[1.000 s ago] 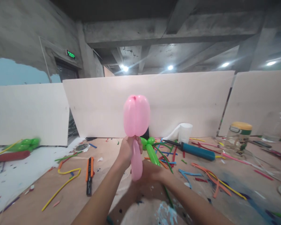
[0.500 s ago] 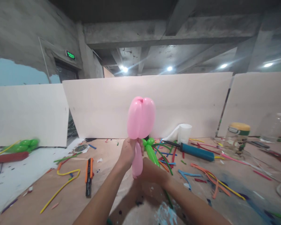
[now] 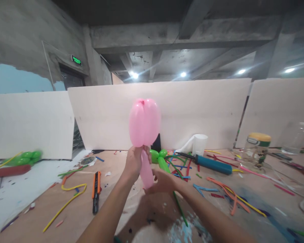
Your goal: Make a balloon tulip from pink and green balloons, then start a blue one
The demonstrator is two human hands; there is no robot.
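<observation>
A pink balloon [image 3: 145,123] stands upright in front of me, twisted into several long bulbs bunched side by side, with a narrower tail [image 3: 146,172] hanging below. My left hand [image 3: 134,162] is closed around the twist where bulbs and tail meet. Lower down, my right hand [image 3: 160,182] is at the bottom end of the tail, its fingers curled and partly hidden, seemingly pinching the tip. Just behind the hands lies a green twisted balloon [image 3: 163,163], partly covered by my right hand.
An orange and black utility knife [image 3: 96,192] lies left. To the right are a blue hand pump [image 3: 214,164], a white paper roll [image 3: 199,145], a yellow-lidded jar [image 3: 257,150] and several uninflated balloons [image 3: 233,194]. A white panel [image 3: 111,114] stands behind.
The pink balloon has moved a little left and up with my left hand. Its tail now slants, the bottom toward the right. More of the green balloon shows.
</observation>
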